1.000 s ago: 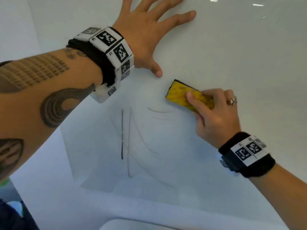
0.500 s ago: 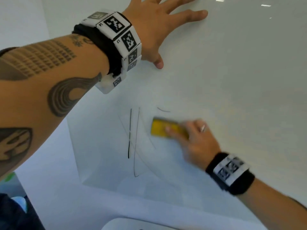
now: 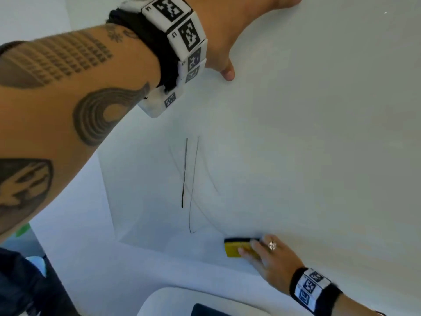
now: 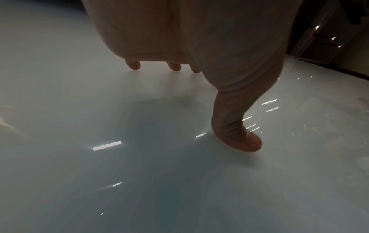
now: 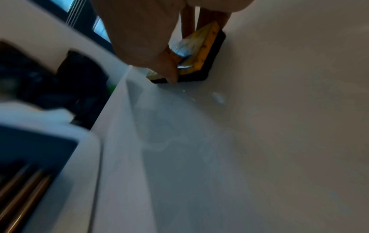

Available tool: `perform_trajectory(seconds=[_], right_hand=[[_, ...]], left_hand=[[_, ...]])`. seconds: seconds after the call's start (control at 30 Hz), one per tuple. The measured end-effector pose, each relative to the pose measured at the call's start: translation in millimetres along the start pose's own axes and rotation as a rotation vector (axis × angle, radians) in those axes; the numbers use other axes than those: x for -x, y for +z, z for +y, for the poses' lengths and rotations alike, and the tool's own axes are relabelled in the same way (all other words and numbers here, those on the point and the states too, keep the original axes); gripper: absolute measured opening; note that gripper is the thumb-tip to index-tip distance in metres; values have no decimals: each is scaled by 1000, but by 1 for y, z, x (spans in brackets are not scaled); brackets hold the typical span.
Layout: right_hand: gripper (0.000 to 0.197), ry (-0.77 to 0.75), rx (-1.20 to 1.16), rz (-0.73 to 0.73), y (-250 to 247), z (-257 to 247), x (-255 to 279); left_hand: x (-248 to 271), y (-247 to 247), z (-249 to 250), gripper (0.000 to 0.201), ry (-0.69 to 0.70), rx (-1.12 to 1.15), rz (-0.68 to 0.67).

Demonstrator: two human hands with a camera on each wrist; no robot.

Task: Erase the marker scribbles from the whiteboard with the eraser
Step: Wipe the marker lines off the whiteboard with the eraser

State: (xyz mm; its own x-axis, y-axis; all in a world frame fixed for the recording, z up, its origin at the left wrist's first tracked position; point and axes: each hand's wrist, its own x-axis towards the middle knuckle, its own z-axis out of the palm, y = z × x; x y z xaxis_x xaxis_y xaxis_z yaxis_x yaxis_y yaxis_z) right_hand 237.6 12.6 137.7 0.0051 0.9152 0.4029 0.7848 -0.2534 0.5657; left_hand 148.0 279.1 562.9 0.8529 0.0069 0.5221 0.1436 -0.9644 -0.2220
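A glossy whiteboard (image 3: 319,133) fills the head view. Thin black marker lines (image 3: 185,172) run down its middle, with fainter curved traces beside them. My right hand (image 3: 262,252) grips a yellow eraser (image 3: 233,248) with a black felt face, pressed against the board low down, right of the lines' lower ends. In the right wrist view the eraser (image 5: 201,53) lies flat on the whiteboard (image 5: 279,110) under my fingers. My left hand (image 3: 230,35) is spread flat on the board above the lines; its thumb (image 4: 239,135) and fingertips (image 4: 133,65) press the whiteboard (image 4: 79,110).
The board's lower edge (image 3: 182,256) runs just below the eraser. Under it sits a white rounded object with a dark blue surface (image 3: 205,309). Dark clothing (image 3: 22,281) shows at the bottom left.
My right hand has swept the eraser down the board, from beside the left thumb to near the lower edge. The short curved strokes right of the long lines are gone. The left hand stays planted.
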Motion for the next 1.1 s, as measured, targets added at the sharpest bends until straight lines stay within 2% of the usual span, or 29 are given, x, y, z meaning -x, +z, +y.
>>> perform_trajectory(seconds=[0.03,0.07,0.13,0.2,0.23,0.27,0.33,0.4,0.47,0.6,0.7,0.8,0.87,0.93,1.0,1.07,1.1], right_hand=[[36,-31,-5,-36,5,-5,11],[35,-59,-14,-55,7,-6,15],[37,-91,-20,-32,0,0,4],[38,-59,-18,79,-20,14,-31],[38,-20,-17,160,-35,22,-55],[40,37,-12,239,-50,31,-81],[47,168,-9,349,-76,47,-124],[50,249,-42,400,-83,48,-147],[46,217,-57,356,-59,28,-137],[38,-16,-4,86,4,-25,-64],[42,-72,-19,39,6,-23,-57],[44,-14,-13,205,-31,7,-109],[40,134,-19,426,-73,38,-162],[41,297,-9,580,-115,69,-208],[48,386,-16,644,-137,81,-234],[51,396,-25,644,-125,70,-235],[50,357,-29,593,-109,56,-225]], left_hand=[[-3,10,1,92,-76,0,-92],[1,24,-6,86,-85,-21,-196],[15,31,-8,82,-27,-204,-236],[7,23,-1,84,-124,-97,-253],[-1,15,3,86,-212,6,-189],[-5,6,2,90,-187,43,-108],[-3,-1,-1,102,1,24,43],[-2,-1,-2,115,126,-75,179],[-1,-3,-4,124,179,-124,235],[-4,1,-10,134,233,-199,268],[-4,1,-10,134,220,-193,260],[-6,2,-11,133,230,-200,271],[-6,5,-13,132,232,-216,292],[-6,2,-14,128,244,-227,310],[-2,-3,-17,118,271,-264,348],[6,-5,-29,102,243,-273,422],[12,-6,-37,96,212,-246,448]])
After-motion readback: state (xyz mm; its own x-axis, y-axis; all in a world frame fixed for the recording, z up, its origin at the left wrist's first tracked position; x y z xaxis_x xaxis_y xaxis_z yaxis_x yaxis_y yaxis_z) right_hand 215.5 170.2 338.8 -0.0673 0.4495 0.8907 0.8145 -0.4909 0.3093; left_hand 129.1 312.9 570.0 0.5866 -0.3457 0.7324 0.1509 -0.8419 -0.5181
